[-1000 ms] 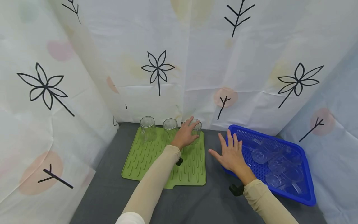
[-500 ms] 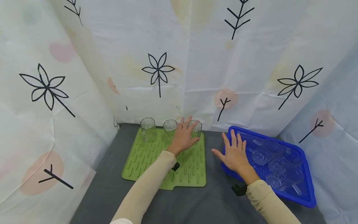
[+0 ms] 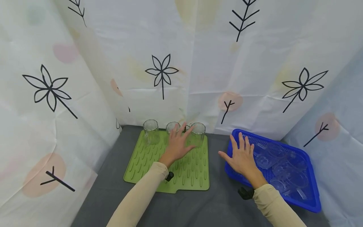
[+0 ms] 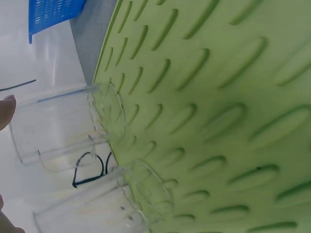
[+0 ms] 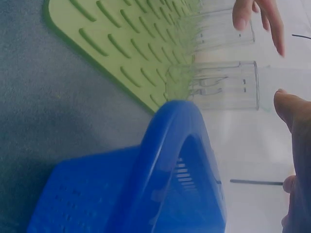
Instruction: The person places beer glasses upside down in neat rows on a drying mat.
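Observation:
Three clear glass mugs stand along the back of a green ridged mat [image 3: 195,176]: a left mug [image 3: 151,134], a middle mug [image 3: 171,126] and a right mug [image 3: 198,134]. My left hand [image 3: 176,146] hovers over the mat with fingers spread, overlapping the middle mug in the head view and holding nothing. In the left wrist view a mug [image 4: 58,124] stands beside the fingertips at the left edge. Over the left rim of a blue basket [image 3: 230,171] is my right hand [image 3: 242,159], fingers apart and nothing in its grasp. Several glass mugs [image 3: 283,167] lie inside that basket.
The mat and basket rest on a dark grey cloth-covered table [image 3: 204,208]. White patterned curtains [image 3: 198,78] enclose the back and both sides, close behind the row of mugs. A thin dark wire-like loop [image 4: 90,170] shows behind the mugs.
My left hand has drawn away from the right mug, moving left and back toward me. My right hand has shifted slightly right and nearer. The mugs stay in place.

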The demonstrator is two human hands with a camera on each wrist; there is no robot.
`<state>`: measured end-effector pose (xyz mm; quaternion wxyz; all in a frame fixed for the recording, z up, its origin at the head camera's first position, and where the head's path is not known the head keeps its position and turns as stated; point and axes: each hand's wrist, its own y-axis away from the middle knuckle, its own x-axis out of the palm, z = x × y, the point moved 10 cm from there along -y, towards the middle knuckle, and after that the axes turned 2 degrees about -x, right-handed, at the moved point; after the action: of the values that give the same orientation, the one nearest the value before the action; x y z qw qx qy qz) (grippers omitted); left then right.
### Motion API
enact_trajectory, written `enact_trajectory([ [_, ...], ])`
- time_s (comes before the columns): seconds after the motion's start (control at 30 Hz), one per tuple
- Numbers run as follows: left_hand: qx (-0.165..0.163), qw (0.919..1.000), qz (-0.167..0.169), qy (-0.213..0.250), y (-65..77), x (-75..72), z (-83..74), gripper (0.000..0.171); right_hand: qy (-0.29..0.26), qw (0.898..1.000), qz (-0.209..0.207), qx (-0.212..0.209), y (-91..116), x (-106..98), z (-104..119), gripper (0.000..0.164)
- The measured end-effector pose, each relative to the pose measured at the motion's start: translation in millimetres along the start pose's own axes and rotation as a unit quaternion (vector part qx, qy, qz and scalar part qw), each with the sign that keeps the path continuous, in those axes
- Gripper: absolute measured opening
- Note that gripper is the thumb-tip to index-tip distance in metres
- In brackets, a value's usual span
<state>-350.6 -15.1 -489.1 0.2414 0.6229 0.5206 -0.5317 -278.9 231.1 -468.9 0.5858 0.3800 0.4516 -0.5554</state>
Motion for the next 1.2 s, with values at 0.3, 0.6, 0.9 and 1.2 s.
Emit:
enact_trajectory([
  [0.3, -0.048, 0.9985, -0.01, 0.022, 22.1, -6.8, 26.8, 0.089, 0.006, 1.0, 0.003, 0.017, 2, -8, -17, 0.101],
  [0.6, -0.103, 0.9934, -0.022, 0.045, 48.2, -2.9, 59.6, 0.091, 0.009, 1.0, 0.0, 0.029, 3, -14, -34, 0.104],
  [0.9, -0.139, 0.9882, -0.011, 0.065, 81.6, 6.9, 85.8, 0.094, -0.001, 0.999, -0.008, 0.037, 4, -23, -49, 0.104],
  [1.2, -0.17, 0.9811, -0.016, 0.091, 106.0, 0.3, 109.8, 0.095, -0.015, 0.998, -0.019, 0.05, 3, -28, -61, 0.105],
])
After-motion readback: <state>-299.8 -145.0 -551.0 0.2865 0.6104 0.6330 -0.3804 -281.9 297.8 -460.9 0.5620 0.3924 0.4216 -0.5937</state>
